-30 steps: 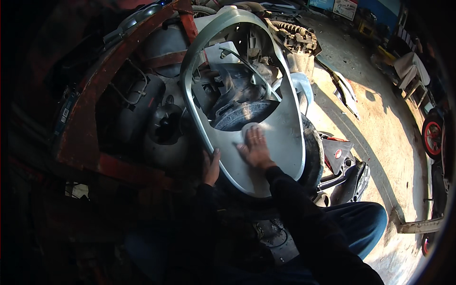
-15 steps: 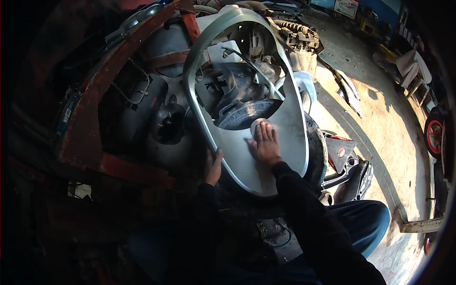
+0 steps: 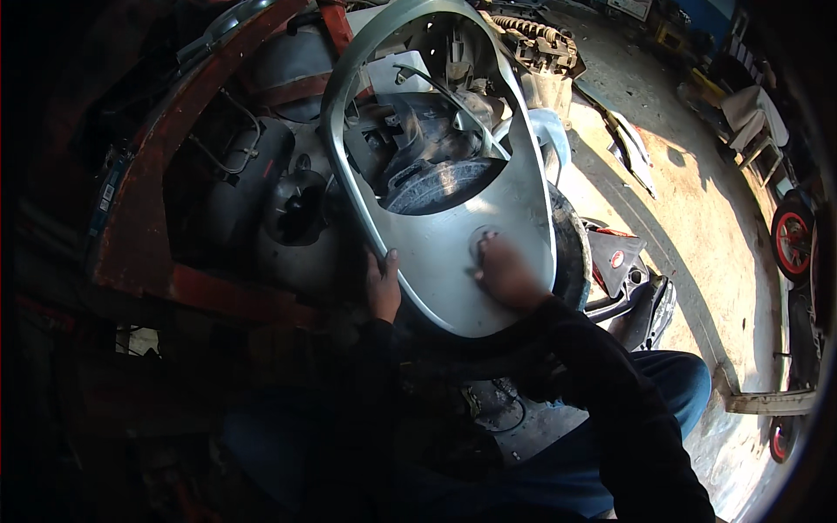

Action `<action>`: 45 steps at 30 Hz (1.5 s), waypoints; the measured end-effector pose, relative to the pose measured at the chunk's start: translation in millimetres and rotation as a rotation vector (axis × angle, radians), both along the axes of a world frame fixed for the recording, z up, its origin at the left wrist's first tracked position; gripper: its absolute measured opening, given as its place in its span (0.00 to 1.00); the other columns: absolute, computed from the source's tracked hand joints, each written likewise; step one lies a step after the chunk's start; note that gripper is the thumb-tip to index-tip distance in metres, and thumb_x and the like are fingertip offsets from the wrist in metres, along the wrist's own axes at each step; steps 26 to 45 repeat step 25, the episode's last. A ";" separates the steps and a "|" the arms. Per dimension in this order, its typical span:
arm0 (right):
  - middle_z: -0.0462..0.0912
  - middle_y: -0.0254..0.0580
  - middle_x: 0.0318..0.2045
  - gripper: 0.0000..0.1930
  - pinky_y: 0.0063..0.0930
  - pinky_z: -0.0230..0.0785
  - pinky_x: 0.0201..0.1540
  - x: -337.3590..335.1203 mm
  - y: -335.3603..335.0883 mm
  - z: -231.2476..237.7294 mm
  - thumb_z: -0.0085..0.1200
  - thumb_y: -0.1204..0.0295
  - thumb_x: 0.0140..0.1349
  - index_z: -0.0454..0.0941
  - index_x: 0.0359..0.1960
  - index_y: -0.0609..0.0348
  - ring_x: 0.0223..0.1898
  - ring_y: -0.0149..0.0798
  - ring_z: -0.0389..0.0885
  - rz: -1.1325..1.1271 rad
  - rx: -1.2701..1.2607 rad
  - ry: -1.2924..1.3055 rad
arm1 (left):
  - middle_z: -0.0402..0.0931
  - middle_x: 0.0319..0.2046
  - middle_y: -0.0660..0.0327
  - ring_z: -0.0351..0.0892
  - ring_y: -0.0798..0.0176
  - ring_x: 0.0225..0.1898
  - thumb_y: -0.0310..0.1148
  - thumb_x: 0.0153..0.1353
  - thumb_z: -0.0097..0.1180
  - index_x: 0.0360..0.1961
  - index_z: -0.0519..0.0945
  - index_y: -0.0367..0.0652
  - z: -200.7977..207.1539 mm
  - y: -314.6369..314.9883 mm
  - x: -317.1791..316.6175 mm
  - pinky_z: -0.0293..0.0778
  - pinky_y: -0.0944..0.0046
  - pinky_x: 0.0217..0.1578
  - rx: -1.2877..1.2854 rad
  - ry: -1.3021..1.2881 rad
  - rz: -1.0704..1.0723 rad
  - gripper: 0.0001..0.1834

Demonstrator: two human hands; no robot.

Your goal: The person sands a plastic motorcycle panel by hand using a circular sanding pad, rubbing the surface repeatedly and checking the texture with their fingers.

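Note:
A large silver body panel with a big opening in its upper part lies tilted in front of me, resting over a black tyre. My left hand grips the panel's left rim, thumb on the near face and fingers going behind it. My right hand, blurred by motion, is bent over the panel's lower face. Under its fingertips is a thin, round grey pad, pressed to the surface; it looks like a sanding disc, mostly covered by the fingers.
A rusty red metal frame stands at left, around dark machine parts. Right of the panel lie black and red plastic parts on the sunlit concrete floor. A spring shock absorber sits behind; a red-rimmed wheel is far right.
My right hand has slid down and to the right over the panel, and its fingers have gone from flat to bent. My left hand keeps hold of the rim. The whole view has shifted slightly.

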State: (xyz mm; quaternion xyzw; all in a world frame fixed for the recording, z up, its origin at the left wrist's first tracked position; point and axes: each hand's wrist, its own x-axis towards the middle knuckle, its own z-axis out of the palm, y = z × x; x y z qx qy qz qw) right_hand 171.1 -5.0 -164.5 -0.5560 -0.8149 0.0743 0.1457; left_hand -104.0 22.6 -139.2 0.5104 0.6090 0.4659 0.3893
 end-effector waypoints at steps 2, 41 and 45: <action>0.56 0.64 0.73 0.39 0.53 0.41 0.76 9.3 -7.7 -18.3 0.39 0.47 0.73 0.56 0.70 0.73 0.75 0.60 0.52 -0.030 0.122 -0.125 | 0.66 0.65 0.36 0.68 0.41 0.67 0.53 0.70 0.52 0.73 0.53 0.31 4.1 -3.3 11.5 0.62 0.57 0.65 0.040 0.016 0.023 0.44; 0.58 0.52 0.74 0.33 0.50 0.47 0.75 -9.6 -58.9 -18.2 0.43 0.51 0.73 0.59 0.72 0.59 0.76 0.51 0.53 0.006 -0.131 0.080 | 0.79 0.52 0.38 0.76 0.40 0.58 0.52 0.70 0.43 0.52 0.81 0.39 -25.3 124.1 89.3 0.69 0.45 0.60 -0.216 1.040 -0.579 0.28; 0.58 0.52 0.74 0.33 0.50 0.47 0.75 -9.6 -58.9 -18.2 0.43 0.51 0.73 0.59 0.72 0.59 0.76 0.51 0.53 0.006 -0.131 0.080 | 0.79 0.52 0.38 0.76 0.40 0.58 0.52 0.70 0.43 0.52 0.81 0.39 -25.3 124.1 89.3 0.69 0.45 0.60 -0.216 1.040 -0.579 0.28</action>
